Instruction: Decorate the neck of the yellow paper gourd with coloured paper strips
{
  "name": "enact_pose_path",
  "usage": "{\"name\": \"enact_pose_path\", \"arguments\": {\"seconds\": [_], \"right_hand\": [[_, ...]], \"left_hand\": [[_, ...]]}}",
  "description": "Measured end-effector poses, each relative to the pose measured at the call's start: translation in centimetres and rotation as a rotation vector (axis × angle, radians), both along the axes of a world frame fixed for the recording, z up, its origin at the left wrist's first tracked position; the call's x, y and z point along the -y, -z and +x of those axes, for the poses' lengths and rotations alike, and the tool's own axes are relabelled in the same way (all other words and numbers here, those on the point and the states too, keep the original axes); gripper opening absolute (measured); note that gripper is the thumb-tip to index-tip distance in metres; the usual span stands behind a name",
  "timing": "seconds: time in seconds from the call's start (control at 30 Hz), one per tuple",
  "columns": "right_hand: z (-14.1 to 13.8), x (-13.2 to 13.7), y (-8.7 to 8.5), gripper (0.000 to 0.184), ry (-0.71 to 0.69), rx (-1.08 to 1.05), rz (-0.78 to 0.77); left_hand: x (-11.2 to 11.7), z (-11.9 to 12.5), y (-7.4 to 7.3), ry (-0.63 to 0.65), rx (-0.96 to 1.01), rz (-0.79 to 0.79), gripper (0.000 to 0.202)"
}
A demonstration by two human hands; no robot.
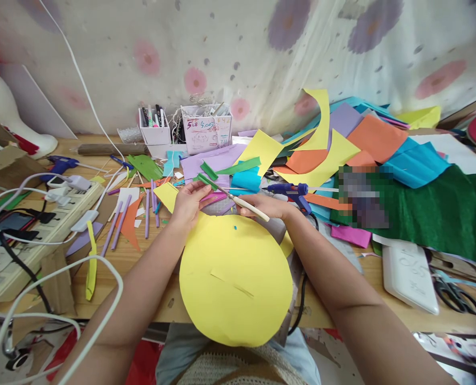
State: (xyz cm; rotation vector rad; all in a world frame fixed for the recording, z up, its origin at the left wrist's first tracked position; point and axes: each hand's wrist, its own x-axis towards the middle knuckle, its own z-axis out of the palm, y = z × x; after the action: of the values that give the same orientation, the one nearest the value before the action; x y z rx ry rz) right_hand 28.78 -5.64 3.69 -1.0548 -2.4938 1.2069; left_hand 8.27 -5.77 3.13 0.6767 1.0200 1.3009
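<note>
My left hand (187,203) pinches a small folded strip of green paper (207,182) above the middle of the table. My right hand (262,206) grips white-handled scissors (254,207), their metal blades pointing left and reaching the green strip. Fingers partly hide the handles. Below both wrists, a large round yellow paper disc (236,283) lies across the table's front edge and over my lap. A small blue scrap and thin yellow slivers rest on it. Just beyond my hands are a longer green strip (240,166) and a blue paper piece (246,181).
A blue glue gun (289,191) lies right of my hands, another (59,166) at far left. Coloured paper sheets (377,136) pile up at the back right. A power strip (33,240) with looping cables fills the left. Black-handled scissors (456,294) lie by a white power bank (409,275).
</note>
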Motion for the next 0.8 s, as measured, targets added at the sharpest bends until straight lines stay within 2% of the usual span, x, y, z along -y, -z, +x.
{"name": "enact_pose_path", "arguments": {"seconds": [0.3,0.57,0.8], "right_hand": [[-0.07,-0.05,-0.08,0.058,-0.008,-0.044,-0.093],[0.1,-0.02,-0.22,0.064,-0.036,0.002,-0.09],[0.11,0.15,-0.71,0.06,-0.032,0.015,-0.105]], "left_hand": [[0.37,0.52,-0.19,0.016,-0.043,-0.043,0.013],[0.32,0.65,-0.14,0.01,-0.027,-0.06,0.016],[0.26,0.55,-0.06,0.009,-0.008,-0.072,0.017]]}}
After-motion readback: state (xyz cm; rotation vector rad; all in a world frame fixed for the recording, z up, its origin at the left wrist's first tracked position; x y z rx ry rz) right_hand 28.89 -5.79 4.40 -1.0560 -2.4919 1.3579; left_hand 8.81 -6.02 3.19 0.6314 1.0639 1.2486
